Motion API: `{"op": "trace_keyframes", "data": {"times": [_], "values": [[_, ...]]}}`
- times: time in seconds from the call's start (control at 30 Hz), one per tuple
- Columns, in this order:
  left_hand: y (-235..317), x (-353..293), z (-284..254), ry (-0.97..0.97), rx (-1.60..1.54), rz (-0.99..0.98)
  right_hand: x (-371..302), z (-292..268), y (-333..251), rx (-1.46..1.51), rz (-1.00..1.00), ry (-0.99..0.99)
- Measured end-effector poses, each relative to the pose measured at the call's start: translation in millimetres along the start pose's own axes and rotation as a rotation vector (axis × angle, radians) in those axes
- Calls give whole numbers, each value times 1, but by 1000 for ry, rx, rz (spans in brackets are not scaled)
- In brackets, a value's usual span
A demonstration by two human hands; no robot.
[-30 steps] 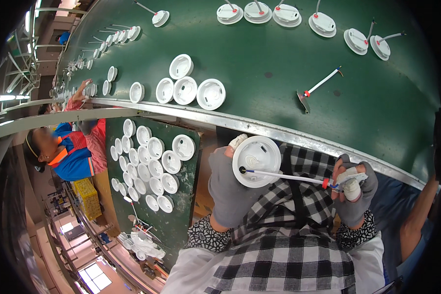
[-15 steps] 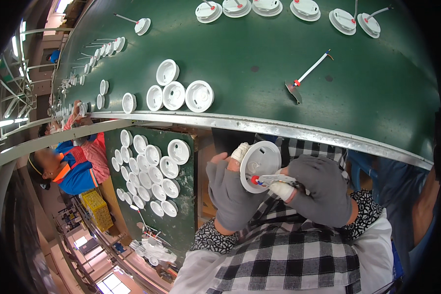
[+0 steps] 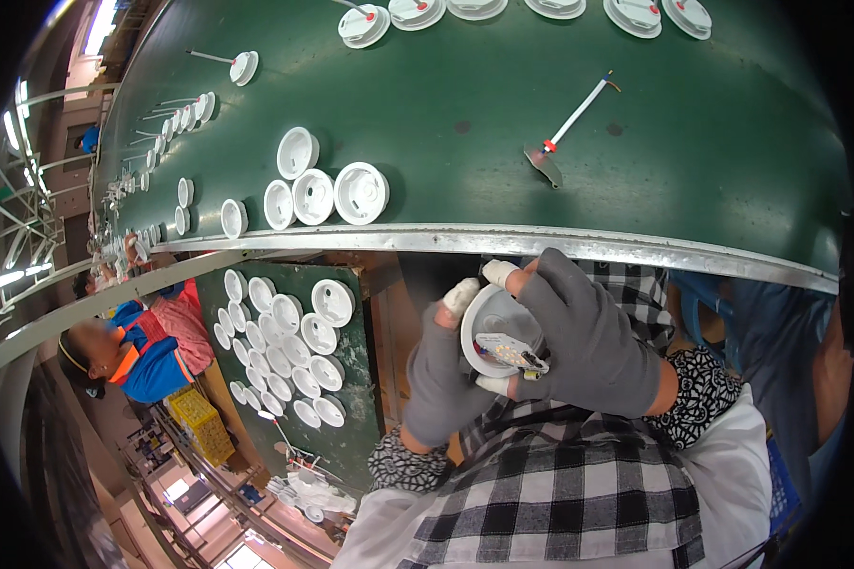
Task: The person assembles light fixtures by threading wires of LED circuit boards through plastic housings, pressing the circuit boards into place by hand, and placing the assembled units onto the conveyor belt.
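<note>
In front of my lap, my left hand (image 3: 436, 379), in a grey fingerless glove with a white finger cover, wraps round the left side of a white round lamp housing (image 3: 478, 318). My right hand (image 3: 588, 341), gloved alike, spans the housing's right side, a covered fingertip at the far rim and its thumb at the near rim. Inside the mouth sits a small circuit board (image 3: 508, 351) with yellowish spots, tilted against the near wall. The palm side of my right hand is hidden.
A metal edge (image 3: 503, 239) borders the green table (image 3: 427, 123). On it lie a wired board (image 3: 544, 163), open housings (image 3: 362, 192) and wired housings along the far side. More housings (image 3: 333, 303) cover a side table at left. A person (image 3: 147, 356) works beyond.
The circuit board has gone from my right fingers into the housing, and its red-tipped wire end no longer shows. My right hand has moved up and left onto the housing's rim.
</note>
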State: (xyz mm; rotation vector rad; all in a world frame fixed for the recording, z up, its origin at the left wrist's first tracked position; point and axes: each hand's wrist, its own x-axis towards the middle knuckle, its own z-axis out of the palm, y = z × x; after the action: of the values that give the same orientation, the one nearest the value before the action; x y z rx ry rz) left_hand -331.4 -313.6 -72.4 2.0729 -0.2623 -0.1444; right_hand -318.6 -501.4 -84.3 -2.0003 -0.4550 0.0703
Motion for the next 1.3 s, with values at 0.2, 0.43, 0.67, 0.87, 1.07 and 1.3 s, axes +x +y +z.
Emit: {"op": "trace_keyframes", "data": {"times": [0.2, 0.43, 0.67, 0.87, 1.07, 1.3], "values": [[-15, 1, -21, -205, 76, -47, 2, -10, -7, -66, 65, -128], [-34, -10, -19, -301, -308, -170, 0, -12, -8, -77, 16, -100], [-57, -17, -16, -357, -648, -172, -5, -13, -8, -46, 73, -95], [-31, -16, -16, -360, -663, -280, -9, -15, 5, 139, 154, -202], [9, -19, -22, -396, -187, -490, -2, -49, -2, -147, -85, -163], [13, -29, -24, -600, 45, -207, -28, -18, 14, 19, -18, -709]]}}
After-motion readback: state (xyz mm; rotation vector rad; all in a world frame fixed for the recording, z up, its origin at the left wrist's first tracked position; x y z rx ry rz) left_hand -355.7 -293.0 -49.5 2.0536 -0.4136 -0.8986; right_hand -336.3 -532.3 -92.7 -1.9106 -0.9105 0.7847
